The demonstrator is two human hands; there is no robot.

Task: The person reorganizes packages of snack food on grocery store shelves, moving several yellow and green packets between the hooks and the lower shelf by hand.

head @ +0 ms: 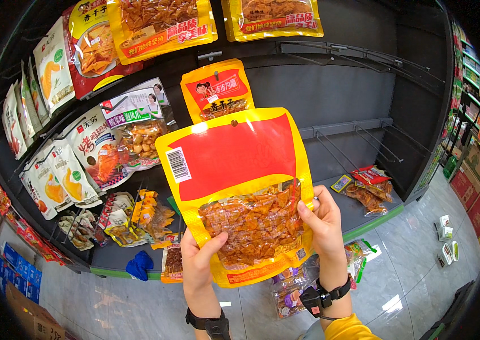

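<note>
Both my hands grip a large yellow and red snack pouch (240, 170) before the rack. My left hand (200, 255) pinches its lower left edge, thumb on the front. On the right edge, my right hand (321, 219) holds it the same way. A barcode, a hang hole at the top and a clear window onto reddish-brown food pieces show on the side towards me. Just behind it, a similar pouch (214, 91) hangs on a hook, its lower part hidden. Larger yellow pouches (163, 32) hang higher up.
White snack bags (95, 148) fill hooks at the left. Bare wire hooks (359, 144) stick out at the right. Small packets (369, 191) and a blue cloth (139, 265) lie on the bottom shelf (114, 259). More packs (293, 293) lie on the tiled floor; cartons (473, 187) stand far right.
</note>
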